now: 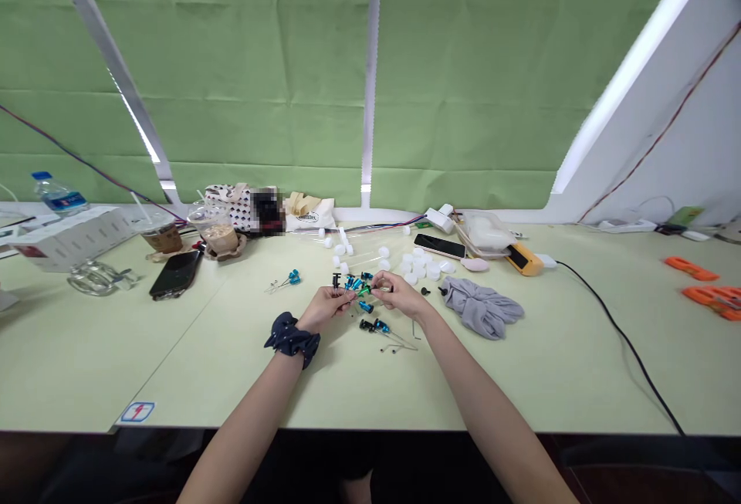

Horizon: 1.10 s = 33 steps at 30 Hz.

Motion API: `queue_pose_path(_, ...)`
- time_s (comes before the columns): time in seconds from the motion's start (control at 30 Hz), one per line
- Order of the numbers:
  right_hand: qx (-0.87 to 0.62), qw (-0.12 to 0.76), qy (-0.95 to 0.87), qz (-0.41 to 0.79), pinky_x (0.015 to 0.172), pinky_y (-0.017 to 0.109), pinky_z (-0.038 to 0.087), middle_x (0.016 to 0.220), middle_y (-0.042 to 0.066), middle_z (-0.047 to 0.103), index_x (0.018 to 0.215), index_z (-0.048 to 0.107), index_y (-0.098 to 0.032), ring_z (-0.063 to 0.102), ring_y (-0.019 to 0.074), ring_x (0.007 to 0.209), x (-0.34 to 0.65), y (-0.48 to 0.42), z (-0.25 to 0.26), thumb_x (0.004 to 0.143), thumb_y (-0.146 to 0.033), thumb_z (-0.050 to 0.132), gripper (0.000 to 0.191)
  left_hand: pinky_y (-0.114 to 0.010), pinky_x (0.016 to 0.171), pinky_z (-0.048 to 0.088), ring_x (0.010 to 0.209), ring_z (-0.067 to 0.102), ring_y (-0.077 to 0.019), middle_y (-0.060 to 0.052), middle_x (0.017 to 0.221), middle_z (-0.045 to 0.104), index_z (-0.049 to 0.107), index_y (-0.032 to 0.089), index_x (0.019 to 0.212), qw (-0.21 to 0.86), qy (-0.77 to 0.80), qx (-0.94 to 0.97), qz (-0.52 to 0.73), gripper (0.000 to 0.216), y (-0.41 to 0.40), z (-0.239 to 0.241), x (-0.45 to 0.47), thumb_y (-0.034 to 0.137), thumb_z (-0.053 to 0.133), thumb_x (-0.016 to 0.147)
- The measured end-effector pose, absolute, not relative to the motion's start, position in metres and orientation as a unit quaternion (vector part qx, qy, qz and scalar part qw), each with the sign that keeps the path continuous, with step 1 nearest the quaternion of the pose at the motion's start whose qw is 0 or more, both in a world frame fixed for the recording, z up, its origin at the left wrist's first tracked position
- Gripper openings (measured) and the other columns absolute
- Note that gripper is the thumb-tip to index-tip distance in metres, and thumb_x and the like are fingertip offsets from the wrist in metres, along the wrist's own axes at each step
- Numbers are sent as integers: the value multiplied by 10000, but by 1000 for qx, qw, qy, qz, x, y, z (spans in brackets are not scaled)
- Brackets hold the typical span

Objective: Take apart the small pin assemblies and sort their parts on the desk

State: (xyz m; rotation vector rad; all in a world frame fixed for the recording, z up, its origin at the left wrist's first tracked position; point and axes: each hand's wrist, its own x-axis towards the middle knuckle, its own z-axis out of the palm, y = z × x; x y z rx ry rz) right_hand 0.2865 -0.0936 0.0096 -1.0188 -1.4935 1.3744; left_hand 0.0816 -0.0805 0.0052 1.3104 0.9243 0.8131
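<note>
My left hand (325, 308) and my right hand (400, 295) meet over the middle of the table, fingertips closed around a small green metal fitting (363, 290). Its exact shape is partly covered by the fingers. Close behind the hands are blue fittings (350, 282), and a black fitting (336, 280) stands by my left fingers. Another blue fitting (366, 307) shows just below the green one. Nearer to me lie a black fitting (367, 325) and a blue fitting (380, 326) with thin metal rods (404, 340).
Several white caps (420, 265) and clear tubes (364, 258) lie behind my hands. A grey cloth (483, 307) is at the right, near a phone (440, 246) and a yellow meter (524, 258). Drink cups (217, 240) and a dark phone (176, 274) are at the left.
</note>
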Motion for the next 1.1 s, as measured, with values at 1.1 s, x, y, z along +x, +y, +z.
queue_pose_path(1.1, -425, 330, -805, 250, 664, 240, 395, 900, 42, 632, 992, 600, -187, 541, 144, 729, 288, -91, 12, 748, -248, 587, 252, -198, 439, 231, 457, 344, -55, 23, 490, 497, 696, 96, 768, 634, 405, 566, 338, 411, -78, 2, 78, 466, 731, 593)
